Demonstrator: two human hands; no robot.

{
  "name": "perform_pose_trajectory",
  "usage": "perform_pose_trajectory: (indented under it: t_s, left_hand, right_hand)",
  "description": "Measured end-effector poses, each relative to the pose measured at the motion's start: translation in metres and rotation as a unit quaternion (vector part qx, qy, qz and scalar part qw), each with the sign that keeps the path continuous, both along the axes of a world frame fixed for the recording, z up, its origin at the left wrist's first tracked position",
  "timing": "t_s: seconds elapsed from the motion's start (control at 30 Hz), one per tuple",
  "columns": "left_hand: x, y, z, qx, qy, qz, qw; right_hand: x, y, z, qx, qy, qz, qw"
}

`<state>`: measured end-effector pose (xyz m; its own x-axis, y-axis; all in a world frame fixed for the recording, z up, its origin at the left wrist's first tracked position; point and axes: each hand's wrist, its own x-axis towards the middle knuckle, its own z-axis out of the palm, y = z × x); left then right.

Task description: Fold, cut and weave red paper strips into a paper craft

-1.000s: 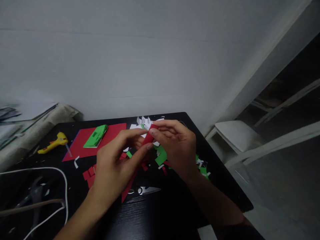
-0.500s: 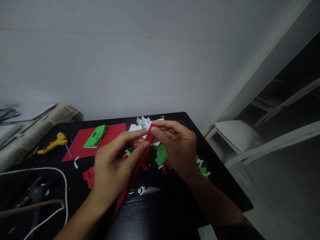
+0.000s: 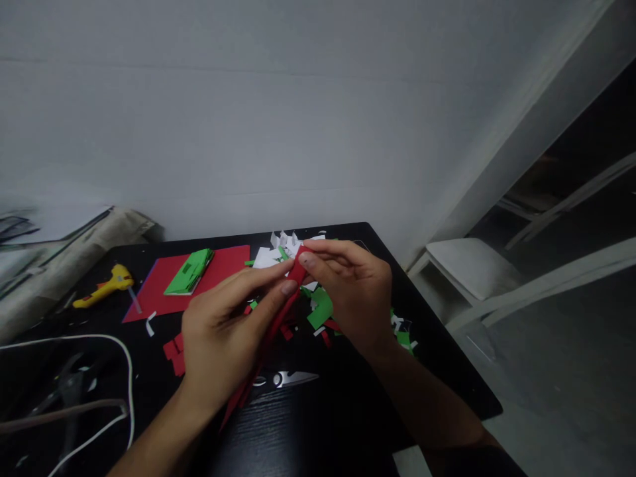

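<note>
Both of my hands pinch a long folded strip of red paper [image 3: 297, 271] above the black table. My left hand [image 3: 226, 328] grips it between thumb and fingers along its middle, and the strip's lower end slants down past that palm toward me. At the upper tip, my right hand [image 3: 352, 291] holds the paper between thumb and forefinger. Below the strip lie scissors [image 3: 294, 378], with their handles partly covered by the red paper. White paper scraps [image 3: 271, 256] and green paper scraps [image 3: 322, 308] are scattered just behind and beneath my hands.
On the left, a folded green paper piece [image 3: 191, 271] rests on a red sheet [image 3: 159, 285]. A yellow glue gun [image 3: 106, 286] lies beside it, and a white cord [image 3: 130, 371] loops nearer me. A white chair [image 3: 460, 265] stands right of the table [image 3: 342, 424].
My left hand has shifted slightly left along the red strip, whose lower end now looks more spread. The right hand keeps its pinch at the tip.
</note>
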<state>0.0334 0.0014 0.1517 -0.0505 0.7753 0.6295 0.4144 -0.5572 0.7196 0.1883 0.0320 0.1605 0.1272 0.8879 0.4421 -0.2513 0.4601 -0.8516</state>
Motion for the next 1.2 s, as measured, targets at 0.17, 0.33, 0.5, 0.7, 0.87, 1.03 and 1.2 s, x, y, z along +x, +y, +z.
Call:
perform_pose_trajectory:
  t_s: [0.17, 0.33, 0.5, 0.7, 0.87, 1.03, 1.2]
  left_hand:
    - [0.002, -0.001, -0.001, 0.014, 0.000, 0.021, 1.000]
    - [0.006, -0.003, -0.002, 0.008, -0.021, 0.041, 0.999]
    - [0.004, -0.003, -0.001, 0.006, -0.006, 0.024, 1.000]
    - [0.013, -0.008, 0.004, -0.017, -0.051, 0.052, 0.997]
    - [0.015, -0.007, 0.003, -0.005, -0.051, 0.046, 0.998]
    - [0.003, -0.003, -0.001, 0.002, -0.003, 0.006, 1.000]
    - [0.003, -0.003, -0.001, 0.007, 0.003, 0.004, 1.000]
  right_hand:
    - [0.001, -0.002, 0.001, 0.009, -0.011, -0.002, 1.000]
    - [0.001, -0.002, 0.000, 0.006, -0.016, -0.007, 1.000]
    - [0.001, -0.002, 0.001, 0.003, -0.014, -0.008, 1.000]
    - [0.001, -0.002, 0.001, -0.005, -0.031, -0.016, 0.999]
    - [0.001, -0.002, 0.001, -0.003, -0.040, -0.029, 0.999]
    - [0.000, -0.003, 0.002, 0.008, -0.024, -0.020, 0.999]
    - [0.001, -0.004, 0.002, 0.007, -0.023, -0.027, 0.999]
